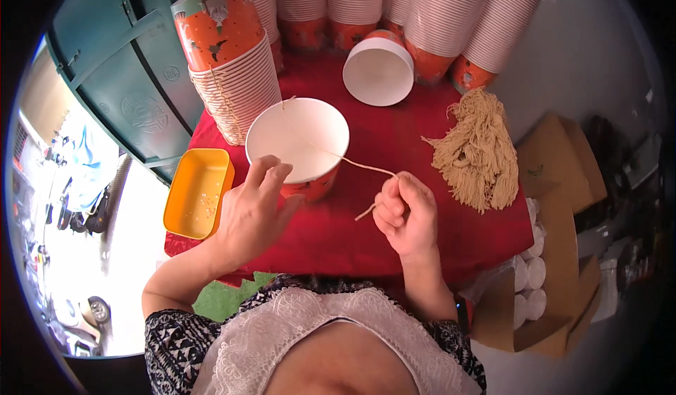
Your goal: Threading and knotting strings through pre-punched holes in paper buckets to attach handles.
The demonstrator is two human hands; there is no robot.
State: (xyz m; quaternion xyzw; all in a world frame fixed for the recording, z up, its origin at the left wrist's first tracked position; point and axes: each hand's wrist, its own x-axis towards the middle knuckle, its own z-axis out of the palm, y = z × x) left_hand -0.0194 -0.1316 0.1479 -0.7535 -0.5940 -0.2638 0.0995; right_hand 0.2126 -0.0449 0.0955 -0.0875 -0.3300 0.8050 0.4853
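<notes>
A white-lined paper bucket (299,131) with an orange printed outside stands on the red cloth in front of me. My right hand (408,212) is closed, pinching a thin beige cord (367,165) between thumb and forefinger. One length of the cord stretches left to the bucket's mouth; a short end hangs below my fingers. My left hand (257,208) is at the bucket's near left rim, its thumb and fingers apart and nothing seen between them. Whether it touches the rim I cannot tell. Another bit of cord shows at the far rim.
A yellow tray (171,205) with small pale bits lies left, by a tall bucket stack (236,89) draped with cords. An empty bucket (379,74) lies tipped before several wrapped stacks (451,15). Right are a heap of beige cords (482,155) and an open cardboard box (560,254).
</notes>
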